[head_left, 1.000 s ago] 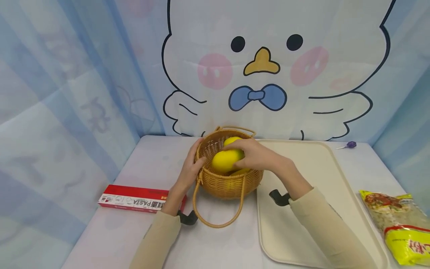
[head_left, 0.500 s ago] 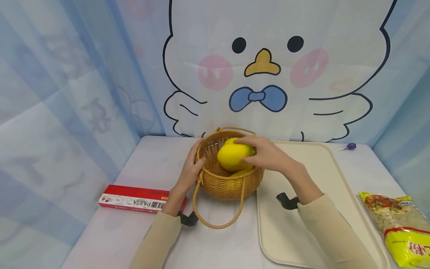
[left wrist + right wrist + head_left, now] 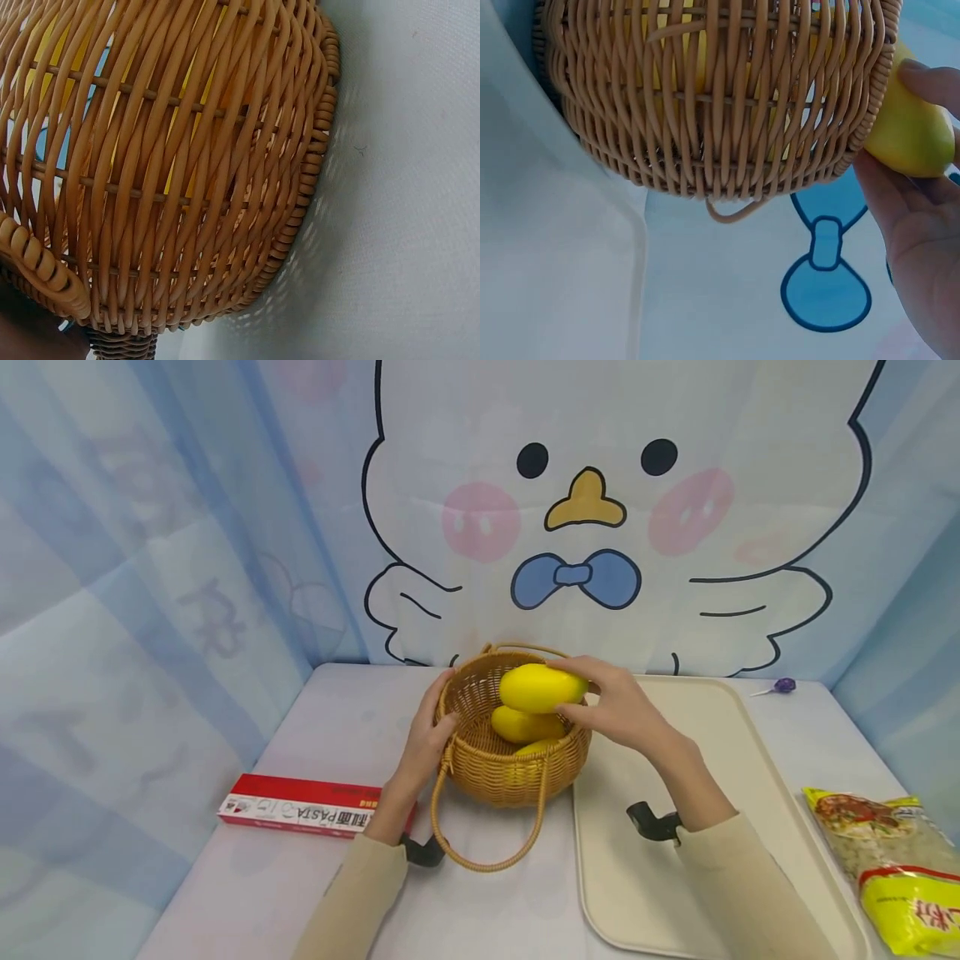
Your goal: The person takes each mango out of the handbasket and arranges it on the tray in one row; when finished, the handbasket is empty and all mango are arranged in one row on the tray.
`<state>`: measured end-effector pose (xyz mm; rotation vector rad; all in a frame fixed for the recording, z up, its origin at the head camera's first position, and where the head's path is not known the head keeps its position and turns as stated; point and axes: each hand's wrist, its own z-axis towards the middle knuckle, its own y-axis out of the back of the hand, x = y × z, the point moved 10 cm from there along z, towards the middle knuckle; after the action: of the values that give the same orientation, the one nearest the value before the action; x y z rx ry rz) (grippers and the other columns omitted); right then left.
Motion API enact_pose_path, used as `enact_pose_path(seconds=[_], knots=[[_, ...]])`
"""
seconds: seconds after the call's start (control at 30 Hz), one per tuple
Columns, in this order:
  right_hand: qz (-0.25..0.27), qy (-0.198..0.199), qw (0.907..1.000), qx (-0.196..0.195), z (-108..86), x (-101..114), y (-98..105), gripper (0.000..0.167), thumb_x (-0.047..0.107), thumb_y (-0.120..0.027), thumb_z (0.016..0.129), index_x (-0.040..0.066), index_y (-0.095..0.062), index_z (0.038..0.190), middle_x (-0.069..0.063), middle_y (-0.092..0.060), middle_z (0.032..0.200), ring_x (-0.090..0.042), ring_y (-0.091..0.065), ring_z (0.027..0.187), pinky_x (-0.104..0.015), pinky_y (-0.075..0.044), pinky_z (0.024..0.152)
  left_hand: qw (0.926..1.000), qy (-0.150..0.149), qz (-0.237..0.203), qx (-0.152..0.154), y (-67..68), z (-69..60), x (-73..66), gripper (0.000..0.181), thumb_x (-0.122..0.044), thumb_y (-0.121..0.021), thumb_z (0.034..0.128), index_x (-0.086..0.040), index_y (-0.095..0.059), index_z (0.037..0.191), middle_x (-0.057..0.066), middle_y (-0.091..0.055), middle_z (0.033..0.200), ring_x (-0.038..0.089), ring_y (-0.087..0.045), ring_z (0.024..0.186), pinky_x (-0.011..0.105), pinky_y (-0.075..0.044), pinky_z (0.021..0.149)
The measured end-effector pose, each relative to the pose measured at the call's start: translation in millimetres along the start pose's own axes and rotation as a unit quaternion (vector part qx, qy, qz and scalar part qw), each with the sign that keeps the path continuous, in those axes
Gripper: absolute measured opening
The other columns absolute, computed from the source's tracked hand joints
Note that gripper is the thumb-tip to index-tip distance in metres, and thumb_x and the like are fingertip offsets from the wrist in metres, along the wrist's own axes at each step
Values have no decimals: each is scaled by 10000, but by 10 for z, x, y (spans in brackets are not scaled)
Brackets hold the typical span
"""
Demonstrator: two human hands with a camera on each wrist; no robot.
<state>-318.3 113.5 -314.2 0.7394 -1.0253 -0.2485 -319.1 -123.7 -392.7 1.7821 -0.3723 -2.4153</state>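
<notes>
A round wicker basket (image 3: 517,777) stands on the table, its front handle hanging down. My left hand (image 3: 423,743) grips its left rim, the thumb over the edge. My right hand (image 3: 618,706) pinches a smooth yellow mango (image 3: 542,688) between thumb and fingers at the right rim, level with the basket's mouth. In the right wrist view the mango (image 3: 911,127) has a greenish end and shows just past the rim. Below it, more yellow fruit (image 3: 525,725) lies inside the basket. The left wrist view shows mostly the basket's woven side (image 3: 172,165).
A beige tray (image 3: 645,893) lies right of the basket, under my right forearm. A red pasta box (image 3: 300,802) lies at left, partly behind my left wrist. At far right are a yellow food bag (image 3: 892,868) and a purple lollipop (image 3: 783,686). A printed curtain (image 3: 585,627) hangs behind.
My right hand has lifted the mango up and to the right, from inside the basket to its right rim, uncovering the fruit beneath. My left hand and the basket stay in place.
</notes>
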Motion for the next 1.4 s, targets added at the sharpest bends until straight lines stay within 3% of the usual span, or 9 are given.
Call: enact_pose_path(seconds=[0.2, 0.33, 0.53, 0.73, 1.1, 1.2, 1.4], knots=[[151, -7, 9978, -648, -76, -98, 149, 558, 168, -750, 877, 174, -564, 1403, -56, -576, 1409, -261, -541, 1289, -478, -487, 1051, 10000, -7, 43, 55, 11, -91, -291, 671, -74, -438, 938, -91, -242, 1579, 90, -247, 1645, 283, -263, 1509, 500, -262, 1215], [227, -179, 9954, -919, -129, -193, 227, 560, 160, -748, 879, 191, -560, 1406, -43, -565, 1423, -237, -534, 1303, -414, -481, 1055, 10000, -30, 47, 47, 12, -104, -320, 663, -67, -433, 943, -87, -243, 1578, 96, -251, 1643, 285, -260, 1512, 493, -253, 1220], [432, -324, 9909, -1237, -192, -320, 314, 579, 155, -747, 880, 189, -546, 1421, -55, -556, 1435, -218, -536, 1289, -249, -479, 1046, 10000, -35, -31, -13, 21, -106, -292, 665, -86, -432, 943, -81, -237, 1579, 97, -246, 1645, 291, -257, 1513, 511, -251, 1219], [539, -464, 9796, -1878, -296, -453, 414, 597, 147, -751, 875, 207, -540, 1430, -40, -550, 1446, -187, -537, 1276, -84, -441, 989, 9999, -127, -29, 25, 11, -98, -293, 655, -70, -429, 950, -81, -241, 1577, 100, -246, 1643, 291, -263, 1509, 508, -261, 1215], [1267, -901, 9505, -2689, -488, -815, 455, 600, 143, -738, 885, 201, -525, 1443, -56, -513, 1463, -70, -548, 1248, -89, -467, 957, 9998, -155, -85, 73, -12, -94, -279, 651, -63, -426, 952, -68, -238, 1576, 113, -250, 1639, 293, -254, 1514, 503, -238, 1226], [1403, -1020, 9429, -2842, -533, -910, 451, 593, 141, -733, 889, 207, -526, 1441, -31, -505, 1474, -97, -542, 1271, -98, -472, 958, 9998, -138, -109, 74, -16, -92, -278, 654, -62, -431, 949, -72, -242, 1575, 111, -254, 1638, 287, -259, 1512, 497, -234, 1228], [1435, -1480, 9311, -3010, -555, -1059, 436, 615, 209, -723, 903, 261, -488, 1469, 3, -471, 1514, -213, -499, 1361, -129, -468, 996, 9995, -262, -38, -168, 11, -2, 27, 659, -134, -453, 943, -261, -280, 1567, -29, -286, 1625, 204, -290, 1496, 485, -256, 1221]])
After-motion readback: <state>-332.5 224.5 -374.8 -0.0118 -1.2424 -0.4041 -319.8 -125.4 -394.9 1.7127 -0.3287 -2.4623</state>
